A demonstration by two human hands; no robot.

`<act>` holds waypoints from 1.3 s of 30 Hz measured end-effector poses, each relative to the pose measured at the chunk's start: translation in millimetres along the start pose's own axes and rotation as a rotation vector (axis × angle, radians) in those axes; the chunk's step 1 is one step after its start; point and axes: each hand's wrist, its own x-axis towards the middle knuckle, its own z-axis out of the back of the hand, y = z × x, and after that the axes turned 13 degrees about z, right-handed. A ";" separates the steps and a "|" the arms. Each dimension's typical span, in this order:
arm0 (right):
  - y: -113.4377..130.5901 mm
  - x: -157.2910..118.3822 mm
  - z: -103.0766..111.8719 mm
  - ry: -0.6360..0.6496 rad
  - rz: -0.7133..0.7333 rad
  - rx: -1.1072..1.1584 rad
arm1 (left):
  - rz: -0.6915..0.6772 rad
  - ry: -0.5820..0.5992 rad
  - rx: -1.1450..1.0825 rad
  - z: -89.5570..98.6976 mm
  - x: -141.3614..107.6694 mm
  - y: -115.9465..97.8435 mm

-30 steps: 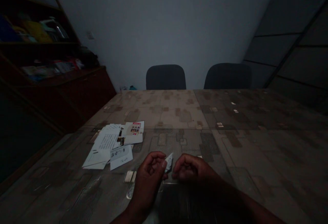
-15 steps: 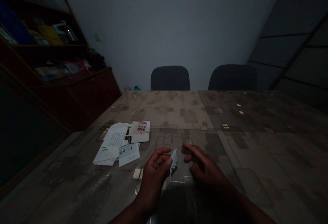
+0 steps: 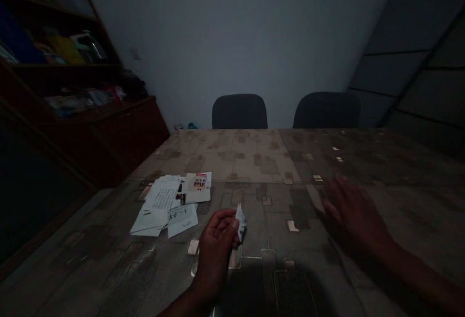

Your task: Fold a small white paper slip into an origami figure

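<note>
Between the thumb and fingers of my left hand (image 3: 218, 242) is a small folded piece of paper (image 3: 240, 222), pale with darker marks and a pointed top. The hand is a little above the table, near its front middle. Off to the right, my right hand (image 3: 352, 208) is blurred by motion, its fingers stretched out and nothing seen in them. Left of my left hand lies a loose pile of printed papers (image 3: 160, 196). A sheet with handwritten-looking characters (image 3: 183, 219) and a card with a red-edged picture (image 3: 199, 184) are part of it.
The table (image 3: 250, 162) has a patterned cover with patches of glare. Two dark chairs (image 3: 240, 111) stand at its far side before a pale wall. A wooden cabinet (image 3: 119, 128) with filled shelves is at the left. The room is dim.
My right hand has swung away to the right from beside the folded paper, its fingers straightening. My left hand keeps hold of the paper and has shifted slightly left.
</note>
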 end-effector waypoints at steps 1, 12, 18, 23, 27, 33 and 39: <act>-2.3 6.9 5.1 -0.015 -0.011 0.034 | 0.013 0.020 0.002 -1.7 0.0 0.6; 120.4 25.1 -5.1 0.107 -0.451 1.327 | 0.083 0.255 -0.023 0.0 -6.3 8.9; 131.7 29.2 -11.7 0.083 -0.557 1.590 | 0.118 0.333 -0.034 0.3 -7.6 10.2; 130.9 27.2 -13.2 0.014 -0.548 1.435 | 0.082 0.275 -0.021 -3.2 -9.8 10.3; 127.2 29.8 -9.0 0.011 -0.540 1.342 | 0.062 0.209 0.003 -7.3 -12.7 7.0; 126.6 26.5 -16.0 0.072 -0.649 1.434 | 0.086 0.271 -0.007 -8.2 -15.0 5.4; 125.7 26.4 -17.9 0.088 -0.586 1.271 | 0.131 0.260 0.072 -9.9 -16.0 6.1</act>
